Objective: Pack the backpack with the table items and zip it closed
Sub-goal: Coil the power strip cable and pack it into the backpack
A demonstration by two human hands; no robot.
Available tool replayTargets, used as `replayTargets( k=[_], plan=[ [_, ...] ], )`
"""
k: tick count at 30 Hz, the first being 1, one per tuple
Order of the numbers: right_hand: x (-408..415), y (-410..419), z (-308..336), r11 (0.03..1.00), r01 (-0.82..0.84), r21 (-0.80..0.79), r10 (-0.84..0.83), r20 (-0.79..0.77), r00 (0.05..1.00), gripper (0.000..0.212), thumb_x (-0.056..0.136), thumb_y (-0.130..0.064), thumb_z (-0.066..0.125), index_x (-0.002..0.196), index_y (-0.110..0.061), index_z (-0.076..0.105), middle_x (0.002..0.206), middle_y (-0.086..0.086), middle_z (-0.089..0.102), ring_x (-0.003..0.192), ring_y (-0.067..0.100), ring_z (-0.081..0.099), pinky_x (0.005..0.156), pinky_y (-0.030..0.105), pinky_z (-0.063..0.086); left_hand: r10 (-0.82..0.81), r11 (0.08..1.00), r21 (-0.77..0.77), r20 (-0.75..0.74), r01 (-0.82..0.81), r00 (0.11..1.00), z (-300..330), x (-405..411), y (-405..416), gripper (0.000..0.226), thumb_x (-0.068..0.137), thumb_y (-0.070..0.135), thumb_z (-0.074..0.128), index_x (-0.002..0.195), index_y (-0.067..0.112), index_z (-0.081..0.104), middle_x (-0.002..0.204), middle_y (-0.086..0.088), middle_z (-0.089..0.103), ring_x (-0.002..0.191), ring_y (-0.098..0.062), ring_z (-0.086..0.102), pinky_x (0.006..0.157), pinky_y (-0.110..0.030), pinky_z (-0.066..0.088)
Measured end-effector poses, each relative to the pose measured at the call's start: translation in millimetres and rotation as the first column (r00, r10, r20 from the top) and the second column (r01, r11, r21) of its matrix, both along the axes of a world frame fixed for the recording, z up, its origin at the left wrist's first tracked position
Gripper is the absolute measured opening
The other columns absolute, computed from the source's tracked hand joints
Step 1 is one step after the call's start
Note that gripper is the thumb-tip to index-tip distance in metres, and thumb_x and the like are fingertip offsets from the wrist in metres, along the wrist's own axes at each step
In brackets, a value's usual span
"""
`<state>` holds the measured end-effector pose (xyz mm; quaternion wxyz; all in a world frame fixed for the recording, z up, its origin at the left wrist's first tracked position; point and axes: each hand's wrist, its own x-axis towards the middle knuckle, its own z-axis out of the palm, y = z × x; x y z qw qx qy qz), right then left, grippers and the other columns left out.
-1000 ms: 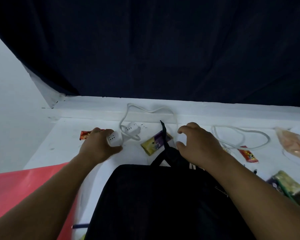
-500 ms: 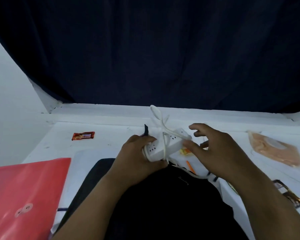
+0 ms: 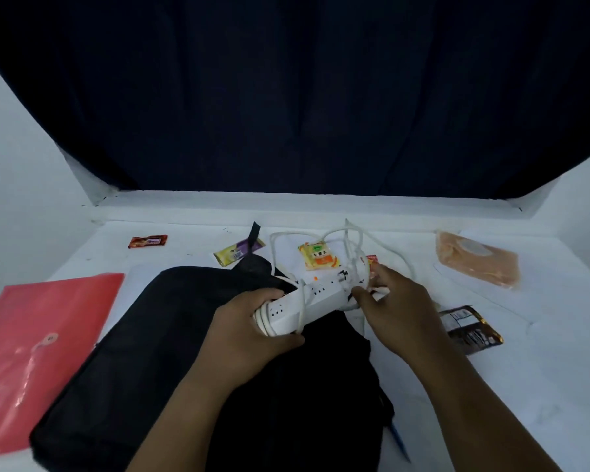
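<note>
We see the power strip held just above the top end of the backpack, tilted so its far end sits higher. The left hand grips its near end, fingers curled over the top and thumb underneath. The right hand closes on the far end, fingers curled against the casing and the cord — white loops of it wrap the strip and rise in loose arcs behind. The backpack lies flat on the white table, black, running from the lower left up toward the middle, with its strap poking up at the far end. Beyond it lie a yellow and purple packet and an orange packet; a small red wrapper sits farther left. A red folder lies just left of the backpack. To the right we find a dark brown packet near the right wrist, and a pale orange pouch well apart at the far right. A dark curtain hangs behind the table.
</note>
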<state>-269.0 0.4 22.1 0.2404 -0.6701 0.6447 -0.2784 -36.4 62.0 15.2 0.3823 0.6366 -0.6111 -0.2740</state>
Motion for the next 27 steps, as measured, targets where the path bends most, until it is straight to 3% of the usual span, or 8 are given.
replayTargets(
  k=[3, 6, 8, 12, 16, 20, 24, 27],
  plan=[
    [-1, 21, 7, 0.989, -0.025, -0.144, 0.030, 0.036, 0.999, 0.062, 0.095, -0.042, 0.060, 0.150, -0.022, 0.039, 0.149, -0.001, 0.046, 0.133, 0.019, 0.048, 0.106, 0.038, 0.044, 0.036, 0.999, 0.003, -0.017, -0.036, 0.999, -3, -9, 18, 0.062, 0.055, 0.032, 0.098, 0.109, 0.038, 0.069, 0.106, 0.020, 0.067, 0.100, 0.008, 0.060, 0.082, -0.006, 0.045],
    [6, 39, 10, 0.952, -0.237, -0.194, 0.273, 0.191, 0.943, 0.050, 0.092, -0.042, 0.065, 0.139, -0.035, 0.051, 0.141, -0.018, 0.051, 0.129, -0.001, 0.045, 0.106, 0.027, 0.043, 0.043, 0.999, -0.006, -0.060, -0.044, 0.997, -4, -15, 32, 0.058, 0.054, 0.029, 0.098, 0.105, 0.037, 0.070, 0.103, 0.016, 0.069, 0.097, 0.000, 0.064, 0.081, -0.014, 0.051],
    [13, 48, 4, 0.925, -0.358, -0.131, 0.380, 0.250, 0.891, 0.062, 0.085, -0.043, 0.074, 0.140, -0.043, 0.045, 0.141, -0.027, 0.047, 0.129, -0.010, 0.041, 0.106, 0.020, 0.039, 0.028, 1.000, -0.011, -0.101, -0.029, 0.995, -1, -15, 37, 0.053, 0.055, 0.025, 0.098, 0.101, 0.034, 0.072, 0.099, 0.015, 0.071, 0.093, -0.004, 0.066, 0.078, -0.016, 0.052],
    [25, 52, -10, 0.952, -0.294, -0.082, 0.292, 0.517, 0.804, 0.089, 0.067, -0.051, 0.083, 0.139, -0.057, 0.031, 0.143, -0.024, 0.045, 0.126, 0.002, 0.053, 0.105, 0.030, 0.046, 0.001, 1.000, -0.015, -0.184, -0.004, 0.983, 7, -10, 39, 0.050, 0.058, 0.022, 0.097, 0.101, 0.030, 0.073, 0.099, 0.011, 0.072, 0.090, -0.007, 0.067, 0.075, -0.019, 0.055],
    [44, 49, -11, 0.956, -0.287, -0.066, 0.268, 0.604, 0.751, 0.070, 0.067, -0.059, 0.080, 0.129, -0.048, 0.049, 0.129, -0.015, 0.064, 0.122, 0.005, 0.059, 0.107, 0.045, 0.047, -0.124, 0.992, -0.003, -0.225, 0.126, 0.966, 13, 8, 34, 0.056, 0.064, 0.020, 0.095, 0.112, 0.030, 0.068, 0.104, 0.008, 0.070, 0.093, -0.011, 0.067, 0.080, -0.026, 0.056],
    [77, 48, -11, 0.960, -0.274, -0.065, 0.242, 0.684, 0.688, 0.069, 0.070, -0.064, 0.078, 0.128, -0.041, 0.049, 0.125, -0.006, 0.069, 0.121, 0.015, 0.062, 0.106, 0.052, 0.045, -0.208, 0.975, 0.027, -0.227, 0.219, 0.951, 15, 46, 29, 0.080, 0.067, 0.015, 0.093, 0.130, 0.037, 0.049, 0.109, 0.013, 0.067, 0.097, -0.008, 0.067, 0.085, -0.023, 0.054],
    [116, 51, -11, 0.938, -0.347, -0.003, 0.232, 0.747, 0.622, 0.058, 0.079, -0.051, 0.074, 0.130, -0.033, 0.052, 0.118, -0.004, 0.073, 0.114, 0.015, 0.066, 0.100, 0.038, 0.051, -0.243, 0.969, -0.012, -0.211, 0.246, 0.947, 14, 82, 23, 0.089, 0.071, 0.017, 0.091, 0.138, 0.040, 0.038, 0.111, 0.015, 0.066, 0.101, -0.008, 0.067, 0.087, -0.022, 0.054],
    [140, 57, -13, 0.937, -0.347, 0.046, 0.230, 0.668, 0.708, 0.051, 0.081, -0.061, 0.065, 0.127, -0.039, 0.058, 0.116, -0.015, 0.072, 0.115, 0.007, 0.064, 0.103, 0.036, 0.048, -0.293, 0.956, -0.064, -0.197, 0.286, 0.935, 9, 102, 19, 0.089, 0.073, 0.029, 0.087, 0.143, 0.043, 0.034, 0.116, 0.010, 0.063, 0.108, -0.014, 0.065, 0.092, -0.029, 0.054]
  ],
)
